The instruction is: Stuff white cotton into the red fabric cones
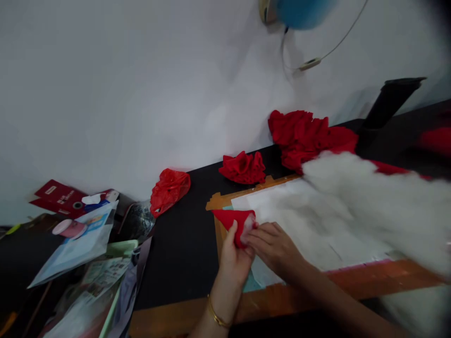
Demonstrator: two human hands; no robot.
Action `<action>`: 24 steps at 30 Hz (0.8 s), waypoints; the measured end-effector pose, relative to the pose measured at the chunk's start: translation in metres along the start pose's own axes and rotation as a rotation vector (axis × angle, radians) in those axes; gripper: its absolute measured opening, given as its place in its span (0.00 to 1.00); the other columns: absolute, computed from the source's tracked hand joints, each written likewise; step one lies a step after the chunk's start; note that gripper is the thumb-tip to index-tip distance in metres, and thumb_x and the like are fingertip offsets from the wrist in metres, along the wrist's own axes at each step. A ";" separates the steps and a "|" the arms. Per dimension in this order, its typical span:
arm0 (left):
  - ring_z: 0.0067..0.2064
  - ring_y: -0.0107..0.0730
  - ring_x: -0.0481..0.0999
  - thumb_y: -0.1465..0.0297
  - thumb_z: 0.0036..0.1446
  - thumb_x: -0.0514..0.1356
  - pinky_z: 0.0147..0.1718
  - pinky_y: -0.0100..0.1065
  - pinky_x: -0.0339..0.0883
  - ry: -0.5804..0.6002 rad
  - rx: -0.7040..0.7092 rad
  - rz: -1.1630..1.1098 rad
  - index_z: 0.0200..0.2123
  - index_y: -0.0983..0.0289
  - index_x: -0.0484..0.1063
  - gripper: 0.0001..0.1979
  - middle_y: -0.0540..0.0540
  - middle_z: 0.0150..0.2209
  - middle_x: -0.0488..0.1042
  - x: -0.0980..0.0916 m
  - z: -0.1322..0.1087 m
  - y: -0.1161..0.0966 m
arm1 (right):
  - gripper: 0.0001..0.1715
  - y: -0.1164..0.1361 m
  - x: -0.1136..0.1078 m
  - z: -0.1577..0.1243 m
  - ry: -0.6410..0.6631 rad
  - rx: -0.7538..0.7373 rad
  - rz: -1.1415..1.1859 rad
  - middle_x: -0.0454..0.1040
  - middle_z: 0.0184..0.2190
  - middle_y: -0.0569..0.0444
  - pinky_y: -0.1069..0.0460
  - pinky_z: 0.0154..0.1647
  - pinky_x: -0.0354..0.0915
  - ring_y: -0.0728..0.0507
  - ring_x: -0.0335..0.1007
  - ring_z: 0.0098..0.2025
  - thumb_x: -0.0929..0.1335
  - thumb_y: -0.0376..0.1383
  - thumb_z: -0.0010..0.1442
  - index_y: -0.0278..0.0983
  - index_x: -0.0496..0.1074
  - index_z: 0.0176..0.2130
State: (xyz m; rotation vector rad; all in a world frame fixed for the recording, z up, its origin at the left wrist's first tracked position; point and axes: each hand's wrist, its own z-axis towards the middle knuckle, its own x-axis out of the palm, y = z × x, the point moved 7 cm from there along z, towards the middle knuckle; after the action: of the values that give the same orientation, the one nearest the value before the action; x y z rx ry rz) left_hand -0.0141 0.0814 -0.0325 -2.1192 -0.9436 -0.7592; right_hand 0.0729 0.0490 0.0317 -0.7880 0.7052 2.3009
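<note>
My left hand [235,258] is wrapped round a small red felt cone [230,217], its tip pointing left. White stuffing [249,224] shows in the cone's open wide end. The closed fingers of my right hand [273,246] press at that stuffing. Underneath lies a white sheet [292,206] on the dark table [183,244], its border taped in brown. To the right of my hands spreads a large fluffy heap of white fibre filling [373,202].
Behind the sheet lie a small pile of red felt pieces [243,168] and a larger red pile [306,136]. A red plastic bag [169,190] rests near the wall. At left are a green bin [121,248] and a pink-lidded jar [69,228]. A black upright object [392,103] stands back right.
</note>
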 end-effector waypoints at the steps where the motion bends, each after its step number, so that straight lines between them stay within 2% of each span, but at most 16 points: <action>1: 0.31 0.29 0.80 0.71 0.59 0.62 0.29 0.24 0.72 -0.008 -0.001 0.020 0.39 0.73 0.77 0.10 0.62 0.34 0.81 -0.001 0.000 0.003 | 0.14 0.005 0.011 -0.001 0.025 0.008 -0.033 0.80 0.41 0.49 0.45 0.40 0.64 0.40 0.69 0.41 0.63 0.29 0.66 0.37 0.74 0.47; 3: 0.35 0.31 0.81 0.72 0.57 0.63 0.33 0.24 0.73 -0.016 0.060 0.085 0.38 0.73 0.77 0.09 0.62 0.35 0.81 -0.004 -0.001 0.005 | 0.17 0.008 0.025 -0.007 0.073 0.025 -0.069 0.78 0.46 0.44 0.43 0.39 0.65 0.37 0.69 0.44 0.62 0.29 0.65 0.33 0.72 0.51; 5: 0.38 0.35 0.81 0.73 0.53 0.65 0.36 0.27 0.73 -0.007 0.161 0.174 0.39 0.70 0.78 0.09 0.61 0.36 0.81 -0.007 -0.001 0.002 | 0.20 0.006 0.030 -0.015 0.128 0.024 -0.022 0.76 0.49 0.42 0.41 0.41 0.67 0.35 0.69 0.49 0.61 0.28 0.64 0.32 0.71 0.54; 8: 0.36 0.37 0.81 0.70 0.49 0.69 0.36 0.30 0.72 0.008 0.285 0.328 0.38 0.68 0.79 0.11 0.60 0.34 0.81 -0.011 -0.002 -0.002 | 0.21 -0.008 0.012 -0.023 0.106 0.074 0.192 0.77 0.47 0.47 0.42 0.47 0.69 0.38 0.70 0.51 0.61 0.27 0.65 0.39 0.71 0.53; 10: 0.35 0.38 0.80 0.67 0.49 0.69 0.36 0.32 0.72 0.024 0.341 0.478 0.35 0.67 0.80 0.11 0.60 0.32 0.81 -0.014 -0.002 -0.005 | 0.20 -0.030 -0.009 -0.025 0.010 0.213 0.306 0.76 0.47 0.48 0.46 0.43 0.71 0.42 0.73 0.45 0.63 0.29 0.65 0.42 0.69 0.55; 12: 0.33 0.38 0.79 0.64 0.49 0.68 0.36 0.34 0.71 0.093 0.358 0.690 0.31 0.67 0.79 0.11 0.59 0.30 0.80 -0.012 -0.002 -0.003 | 0.26 -0.051 -0.021 -0.025 -0.036 0.366 0.382 0.72 0.53 0.45 0.48 0.39 0.72 0.43 0.73 0.42 0.66 0.33 0.63 0.43 0.63 0.60; 13: 0.32 0.38 0.79 0.64 0.49 0.67 0.36 0.35 0.71 0.149 0.356 0.805 0.29 0.67 0.79 0.11 0.59 0.28 0.80 -0.011 -0.002 0.000 | 0.30 -0.058 -0.021 -0.024 -0.010 0.403 0.427 0.69 0.56 0.44 0.49 0.38 0.72 0.43 0.73 0.42 0.68 0.33 0.62 0.43 0.61 0.62; 14: 0.32 0.38 0.78 0.64 0.50 0.66 0.36 0.35 0.71 0.210 0.351 0.909 0.28 0.67 0.78 0.10 0.58 0.27 0.79 -0.009 -0.002 0.004 | 0.29 -0.062 -0.018 -0.023 0.043 0.410 0.482 0.69 0.56 0.44 0.49 0.39 0.72 0.43 0.73 0.43 0.68 0.33 0.62 0.43 0.61 0.61; 16: 0.30 0.36 0.76 0.66 0.51 0.63 0.35 0.35 0.70 0.296 0.340 1.061 0.27 0.67 0.77 0.09 0.56 0.25 0.78 -0.009 -0.003 0.011 | 0.21 -0.064 -0.007 -0.023 0.125 0.399 0.578 0.75 0.48 0.49 0.51 0.40 0.71 0.44 0.74 0.41 0.66 0.31 0.61 0.42 0.69 0.54; 18: 0.32 0.36 0.76 0.69 0.49 0.61 0.35 0.34 0.70 0.267 0.396 1.112 0.32 0.67 0.77 0.08 0.56 0.29 0.79 -0.011 -0.005 0.010 | 0.12 -0.065 0.002 -0.028 0.112 0.426 0.622 0.77 0.38 0.53 0.52 0.38 0.69 0.45 0.74 0.38 0.65 0.29 0.60 0.41 0.72 0.43; 20: 0.38 0.36 0.77 0.72 0.47 0.61 0.37 0.33 0.71 0.158 0.510 1.081 0.45 0.67 0.74 0.19 0.58 0.40 0.80 -0.015 -0.010 -0.001 | 0.10 -0.067 0.007 -0.035 0.043 0.481 0.616 0.76 0.34 0.55 0.54 0.36 0.68 0.46 0.73 0.35 0.65 0.27 0.57 0.40 0.70 0.38; 22: 0.43 0.37 0.77 0.74 0.47 0.62 0.40 0.33 0.71 0.061 0.642 1.054 0.57 0.64 0.64 0.31 0.60 0.48 0.76 -0.018 -0.019 -0.013 | 0.10 -0.065 0.010 -0.040 0.012 0.496 0.610 0.75 0.33 0.56 0.54 0.34 0.66 0.47 0.70 0.33 0.65 0.27 0.56 0.40 0.69 0.37; 23: 0.45 0.37 0.77 0.74 0.47 0.61 0.41 0.33 0.70 0.040 0.702 1.071 0.59 0.63 0.62 0.33 0.60 0.50 0.75 -0.018 -0.023 -0.018 | 0.09 -0.063 0.012 -0.041 0.010 0.493 0.611 0.74 0.32 0.56 0.55 0.33 0.65 0.47 0.69 0.32 0.65 0.27 0.56 0.40 0.68 0.36; 24: 0.45 0.37 0.76 0.74 0.48 0.60 0.41 0.33 0.70 0.035 0.767 1.107 0.57 0.63 0.63 0.30 0.59 0.49 0.75 -0.016 -0.028 -0.023 | 0.08 -0.061 0.013 -0.042 0.012 0.487 0.615 0.73 0.31 0.57 0.55 0.32 0.65 0.48 0.68 0.30 0.65 0.27 0.55 0.40 0.67 0.35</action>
State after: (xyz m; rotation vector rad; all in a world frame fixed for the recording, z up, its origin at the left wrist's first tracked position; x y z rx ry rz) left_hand -0.0475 0.0651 -0.0198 -1.5437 0.0803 0.1403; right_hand 0.1210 0.0681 -0.0231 -0.3827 1.6143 2.4614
